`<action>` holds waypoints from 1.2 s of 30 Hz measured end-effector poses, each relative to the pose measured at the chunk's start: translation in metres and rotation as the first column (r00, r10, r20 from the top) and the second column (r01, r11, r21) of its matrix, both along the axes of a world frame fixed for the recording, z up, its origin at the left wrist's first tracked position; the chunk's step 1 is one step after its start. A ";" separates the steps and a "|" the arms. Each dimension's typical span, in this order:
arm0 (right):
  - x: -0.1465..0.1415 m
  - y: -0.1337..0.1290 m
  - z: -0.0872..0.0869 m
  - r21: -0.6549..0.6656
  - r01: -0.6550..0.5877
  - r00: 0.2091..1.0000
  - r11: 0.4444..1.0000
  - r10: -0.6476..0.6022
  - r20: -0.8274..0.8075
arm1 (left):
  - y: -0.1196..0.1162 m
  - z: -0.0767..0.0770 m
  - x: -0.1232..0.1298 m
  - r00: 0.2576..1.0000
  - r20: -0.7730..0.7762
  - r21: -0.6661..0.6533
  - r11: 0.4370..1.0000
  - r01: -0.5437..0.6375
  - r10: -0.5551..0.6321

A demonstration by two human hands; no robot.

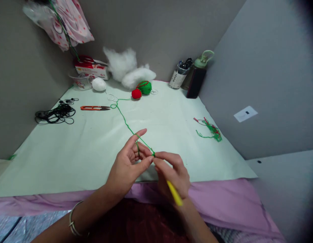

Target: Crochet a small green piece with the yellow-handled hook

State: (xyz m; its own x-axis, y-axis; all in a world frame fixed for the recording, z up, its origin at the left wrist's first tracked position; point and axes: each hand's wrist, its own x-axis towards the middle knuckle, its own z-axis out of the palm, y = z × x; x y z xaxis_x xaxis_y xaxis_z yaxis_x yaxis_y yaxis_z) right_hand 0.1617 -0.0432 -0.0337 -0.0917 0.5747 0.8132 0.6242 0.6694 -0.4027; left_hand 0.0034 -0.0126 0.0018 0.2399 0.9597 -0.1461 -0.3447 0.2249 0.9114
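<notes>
My left hand [131,162] pinches a small piece of green yarn work [153,154] between thumb and fingers, its index finger raised with green yarn [126,124] running over it. That yarn runs back across the table toward a green ball [145,87]. My right hand [174,170] is closed around a tool with a yellow handle [174,193], whose tip is hidden at the green work. The fingertips of both hands nearly meet there.
A white-green sheet [95,152] covers the table. On it lie orange snips [95,108], black cord [56,113], a red ball [136,93], a white ball [98,84], stuffing [123,65] and yarn scraps [213,131]. A bottle [197,76] and pen cup [178,77] stand back right.
</notes>
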 end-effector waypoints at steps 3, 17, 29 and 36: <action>-0.003 0.000 -0.001 0.040 0.071 0.996 0.997 -0.072 0.044 | 0.001 0.002 0.000 0.975 0.209 -0.172 0.978 0.117 -0.080; -0.011 0.009 0.007 -0.200 -0.139 0.896 0.970 0.037 -0.443 | 0.000 -0.005 0.005 0.995 0.099 -0.019 1.000 0.022 -0.020; -0.007 0.013 0.010 -0.240 -0.428 0.618 0.871 0.089 -0.781 | 0.006 -0.004 -0.001 0.974 0.214 -0.128 0.986 0.104 -0.075; -0.014 0.013 0.002 -0.273 -0.409 0.665 0.871 0.080 -0.742 | 0.003 -0.015 0.000 0.986 0.122 -0.024 0.993 0.116 -0.112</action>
